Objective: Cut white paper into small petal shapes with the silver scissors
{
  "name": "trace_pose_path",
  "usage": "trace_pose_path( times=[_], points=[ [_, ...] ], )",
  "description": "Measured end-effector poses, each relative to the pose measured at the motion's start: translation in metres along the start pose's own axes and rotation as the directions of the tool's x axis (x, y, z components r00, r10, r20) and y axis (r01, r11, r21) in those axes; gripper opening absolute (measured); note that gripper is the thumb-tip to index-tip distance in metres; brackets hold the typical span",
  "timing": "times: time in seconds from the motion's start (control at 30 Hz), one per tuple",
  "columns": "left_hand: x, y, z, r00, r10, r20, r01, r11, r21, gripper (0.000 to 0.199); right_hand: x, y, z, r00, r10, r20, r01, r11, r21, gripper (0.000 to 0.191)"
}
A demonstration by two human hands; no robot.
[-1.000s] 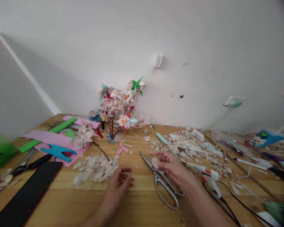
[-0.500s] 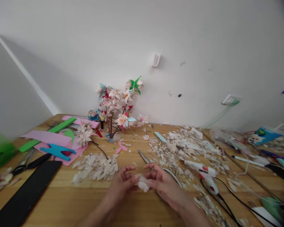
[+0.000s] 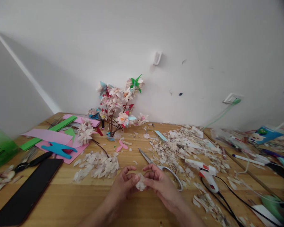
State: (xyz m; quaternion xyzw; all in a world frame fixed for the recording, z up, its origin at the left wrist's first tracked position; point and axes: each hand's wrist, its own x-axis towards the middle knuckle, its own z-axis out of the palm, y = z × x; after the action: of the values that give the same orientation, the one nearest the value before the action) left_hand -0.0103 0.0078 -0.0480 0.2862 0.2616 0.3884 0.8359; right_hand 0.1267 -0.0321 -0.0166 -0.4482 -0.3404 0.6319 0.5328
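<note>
1. The left hand [image 3: 125,184] and the right hand [image 3: 157,183] meet over the near middle of the light wooden table [image 3: 61,201]. Both have their fingers curled and pinch one small pale, crumpled paper petal piece [image 3: 140,183] between them.
2. At 1 o'clock from the hands, just beyond the right hand, lie the silver metal scissors [image 3: 161,167], blades pointing to 10 o'clock and one handle loop partly hidden by the fingers.
3. At 10 o'clock, near the left hand, sits a heap of cut whitish paper petals [image 3: 97,165].
4. At 3 o'clock lies the white glue gun with red trigger [image 3: 207,176], its black cord running to 5 o'clock.
5. At 12 o'clock, against the wall, stands the bunch of pink-and-white paper flowers on dark stems [image 3: 118,107].
6. At 9 o'clock lies a flat black rectangular slab [image 3: 28,195]; beyond it are pink paper sheets [image 3: 49,138].
</note>
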Motion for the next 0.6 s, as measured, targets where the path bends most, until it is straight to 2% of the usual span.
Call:
trace_pose_path(
  times=[0.2, 0.33, 0.4, 0.47, 0.5, 0.53, 0.57, 0.6],
  points=[
    [-0.011, 0.011, 0.010, 1.000, -0.011, 0.009, 0.012, 0.998, -0.058, 0.034, -0.003, -0.002, 0.001, 0.999, -0.027, -0.033, 0.027, 1.000, -0.012, 0.035],
    [-0.009, 0.011, 0.010, 0.998, -0.054, -0.018, 0.054, 0.998, -0.033, 0.039, -0.003, 0.001, 0.001, 0.992, -0.082, -0.091, 0.078, 0.996, -0.049, 0.035],
    [-0.008, 0.010, 0.009, 0.999, -0.044, -0.027, 0.043, 0.998, -0.035, 0.041, -0.002, 0.001, -0.004, 0.994, -0.080, -0.078, 0.073, 0.994, -0.086, 0.035],
    [-0.007, 0.011, 0.008, 0.999, -0.016, -0.028, 0.015, 0.998, -0.057, 0.041, -0.001, -0.001, -0.016, 0.993, -0.097, -0.073, 0.081, 0.977, -0.198, 0.033],
    [-0.007, 0.012, 0.008, 1.000, -0.001, -0.028, -0.001, 0.998, -0.067, 0.041, -0.002, -0.003, -0.025, 0.987, -0.133, -0.092, 0.101, 0.951, -0.292, 0.033],
    [-0.007, 0.014, 0.008, 0.999, 0.014, -0.030, -0.016, 0.997, -0.075, 0.041, -0.003, -0.006, -0.035, 0.978, -0.181, -0.103, 0.118, 0.888, -0.445, 0.032],
    [-0.008, 0.015, 0.008, 0.999, 0.026, -0.031, -0.029, 0.996, -0.081, 0.041, -0.006, -0.008, -0.045, 0.967, -0.228, -0.115, 0.113, 0.787, -0.607, 0.029],
    [-0.008, 0.017, 0.008, 0.999, 0.037, -0.030, -0.039, 0.996, -0.083, 0.042, -0.009, -0.010, -0.055, 0.958, -0.250, -0.144, 0.060, 0.661, -0.748, 0.025]
  ],
)
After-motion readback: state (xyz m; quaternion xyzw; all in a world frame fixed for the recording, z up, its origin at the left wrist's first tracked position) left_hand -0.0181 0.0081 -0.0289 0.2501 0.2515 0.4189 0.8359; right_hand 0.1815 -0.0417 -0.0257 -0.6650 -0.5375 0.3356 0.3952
